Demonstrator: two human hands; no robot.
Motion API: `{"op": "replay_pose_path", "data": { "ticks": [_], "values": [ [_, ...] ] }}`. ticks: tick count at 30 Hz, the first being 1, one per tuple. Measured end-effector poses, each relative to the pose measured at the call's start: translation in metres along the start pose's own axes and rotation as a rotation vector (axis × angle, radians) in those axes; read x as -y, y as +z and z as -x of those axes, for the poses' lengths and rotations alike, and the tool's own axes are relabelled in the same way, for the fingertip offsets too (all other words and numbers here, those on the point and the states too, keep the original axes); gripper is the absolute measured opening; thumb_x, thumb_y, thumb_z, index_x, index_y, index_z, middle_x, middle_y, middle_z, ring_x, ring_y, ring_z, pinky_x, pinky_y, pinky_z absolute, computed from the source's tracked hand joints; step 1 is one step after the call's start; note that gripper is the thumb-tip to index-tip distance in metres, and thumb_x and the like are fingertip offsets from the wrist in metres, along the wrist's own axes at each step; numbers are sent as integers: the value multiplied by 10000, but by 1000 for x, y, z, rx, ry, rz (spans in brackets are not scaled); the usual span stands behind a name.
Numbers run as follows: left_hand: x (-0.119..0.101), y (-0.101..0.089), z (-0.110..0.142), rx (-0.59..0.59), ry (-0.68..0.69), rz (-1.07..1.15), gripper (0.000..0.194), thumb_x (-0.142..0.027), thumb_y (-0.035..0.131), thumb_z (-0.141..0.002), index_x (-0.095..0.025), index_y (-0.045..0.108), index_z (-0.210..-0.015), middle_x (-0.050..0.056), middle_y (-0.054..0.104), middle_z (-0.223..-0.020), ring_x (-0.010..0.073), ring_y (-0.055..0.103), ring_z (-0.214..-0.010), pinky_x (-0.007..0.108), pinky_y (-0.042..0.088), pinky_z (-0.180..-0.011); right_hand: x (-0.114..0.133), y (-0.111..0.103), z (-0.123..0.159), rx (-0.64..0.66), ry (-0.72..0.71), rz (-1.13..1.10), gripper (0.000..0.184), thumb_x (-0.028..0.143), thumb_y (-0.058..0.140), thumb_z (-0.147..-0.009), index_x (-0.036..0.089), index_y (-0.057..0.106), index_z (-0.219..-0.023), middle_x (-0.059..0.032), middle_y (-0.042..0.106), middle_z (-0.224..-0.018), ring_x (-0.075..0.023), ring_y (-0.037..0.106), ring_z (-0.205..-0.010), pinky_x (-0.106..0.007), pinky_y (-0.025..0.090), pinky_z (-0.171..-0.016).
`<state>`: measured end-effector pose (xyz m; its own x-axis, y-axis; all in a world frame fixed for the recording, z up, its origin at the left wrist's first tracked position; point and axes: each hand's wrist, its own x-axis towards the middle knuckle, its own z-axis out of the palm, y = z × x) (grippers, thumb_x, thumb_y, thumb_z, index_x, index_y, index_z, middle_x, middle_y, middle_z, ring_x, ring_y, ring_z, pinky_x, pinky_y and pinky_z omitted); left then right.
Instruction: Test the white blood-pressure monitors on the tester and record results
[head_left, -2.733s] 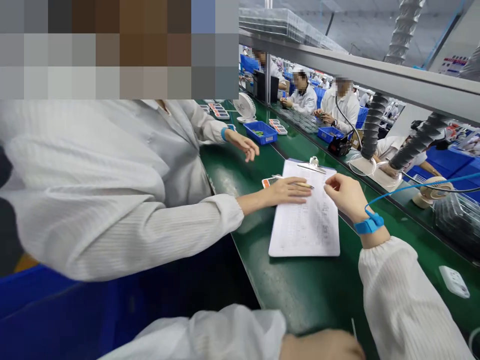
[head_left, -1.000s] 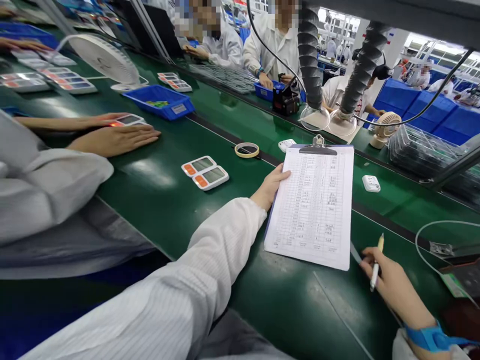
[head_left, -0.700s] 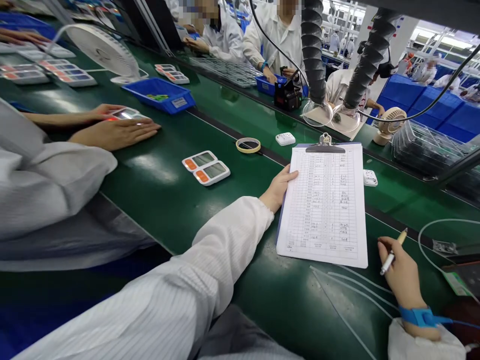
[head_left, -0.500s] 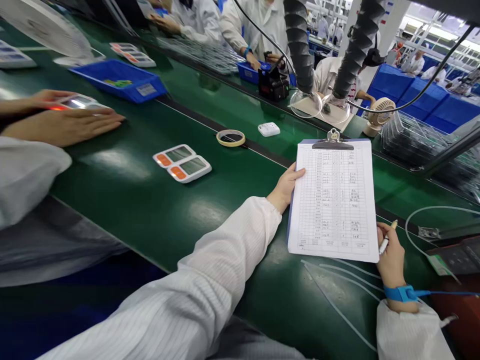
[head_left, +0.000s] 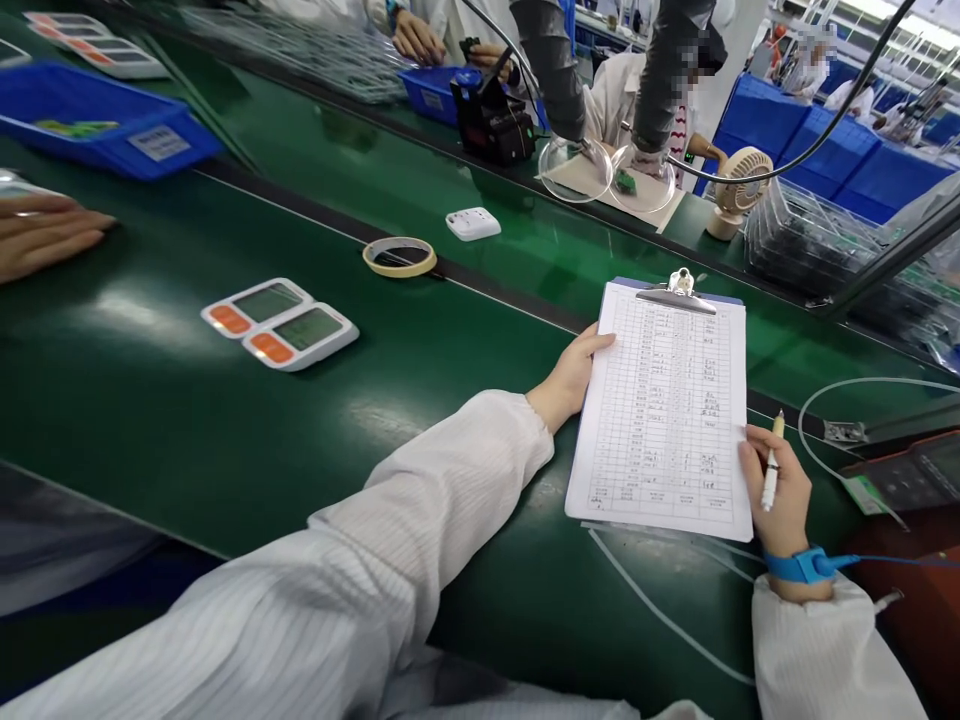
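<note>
A clipboard (head_left: 664,400) with a filled-in table sheet lies tilted on the green belt (head_left: 150,400). My left hand (head_left: 568,378) grips its left edge, thumb on the paper. My right hand (head_left: 776,490) is closed round a white pen (head_left: 770,466) and rests against the sheet's lower right edge. A blue wrist strap (head_left: 799,565) with a cord sits on my right wrist.
Two white devices with orange buttons (head_left: 279,321) lie on the belt at left, a tape roll (head_left: 399,256) and a small white unit (head_left: 472,223) beyond. A co-worker's hand (head_left: 41,235) rests at far left by a blue tray (head_left: 97,130). Extraction hoses, a desk fan (head_left: 735,185) and stacked clear trays (head_left: 817,245) stand behind.
A co-worker first had the clipboard and pen; now I hold both. My right hand with the pen has come up against the sheet's right edge, and the view has shifted right.
</note>
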<state>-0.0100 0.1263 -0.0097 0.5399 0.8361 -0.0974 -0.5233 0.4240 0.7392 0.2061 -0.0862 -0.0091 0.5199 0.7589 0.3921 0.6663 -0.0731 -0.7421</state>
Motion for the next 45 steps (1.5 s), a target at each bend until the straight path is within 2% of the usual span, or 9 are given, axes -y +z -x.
{"op": "replay_pose_path", "data": {
  "ticks": [7, 12, 17, 21, 24, 31, 35, 45],
  "values": [
    [-3, 6, 3, 0, 17, 44, 465, -255, 586, -754, -138, 594, -1204, 92, 724, -1047, 314, 664, -1027, 466, 528, -897, -6, -2, -3, 96, -30, 58, 347, 489, 613, -886, 183, 697, -1027, -97, 735, -969, -260, 700, -900, -337, 564, -716],
    [-4, 8, 5, -54, -14, 71, 330, -311, 618, -712, -121, 659, -979, 85, 735, -881, 300, 685, -909, 418, 547, -792, -9, -5, -5, 153, -78, 109, 330, 473, 592, -912, 192, 701, -1045, -84, 734, -980, -256, 699, -888, -325, 544, -682],
    [-3, 5, 3, -50, -28, 74, 265, -332, 612, -706, -115, 671, -845, 101, 735, -848, 292, 685, -857, 403, 540, -759, -9, -6, -4, 141, -101, 133, 305, 452, 599, -913, 198, 699, -1048, -73, 734, -969, -241, 698, -862, -312, 546, -685],
    [-1, 2, 1, -54, -30, 64, 272, -351, 602, -716, -125, 684, -843, 86, 731, -805, 280, 686, -846, 381, 539, -739, -8, -5, -4, 146, -99, 141, 305, 449, 596, -911, 194, 698, -1045, -73, 735, -948, -234, 700, -835, -311, 553, -696],
    [1, 1, -1, -50, -18, 61, 273, -353, 600, -715, -131, 683, -849, 88, 734, -801, 286, 687, -852, 378, 540, -729, -8, -4, -5, 200, -86, 153, 317, 453, 581, -913, 196, 697, -1056, -71, 736, -933, -235, 704, -830, -315, 556, -697],
    [2, 3, 0, -55, -61, 13, 375, -318, 592, -733, -118, 673, -1041, 101, 745, -911, 307, 680, -939, 419, 538, -821, -12, -3, -8, 293, -35, 192, 354, 476, 565, -906, 201, 695, -1088, -76, 735, -935, -247, 705, -847, -320, 559, -682],
    [2, 3, 0, -60, -50, -4, 350, -313, 594, -735, -125, 666, -1022, 103, 744, -940, 307, 674, -969, 417, 531, -843, -13, -4, -9, 326, -16, 183, 366, 481, 574, -896, 198, 690, -1096, -86, 733, -962, -250, 705, -849, -316, 560, -669],
    [1, 5, 2, -60, -51, 2, 320, -308, 652, -707, -140, 658, -980, 98, 740, -956, 305, 668, -969, 413, 518, -836, -7, -4, -8, 315, -2, 206, 370, 493, 560, -896, 197, 690, -1075, -81, 726, -919, -250, 698, -820, -320, 555, -668]
  ]
}}
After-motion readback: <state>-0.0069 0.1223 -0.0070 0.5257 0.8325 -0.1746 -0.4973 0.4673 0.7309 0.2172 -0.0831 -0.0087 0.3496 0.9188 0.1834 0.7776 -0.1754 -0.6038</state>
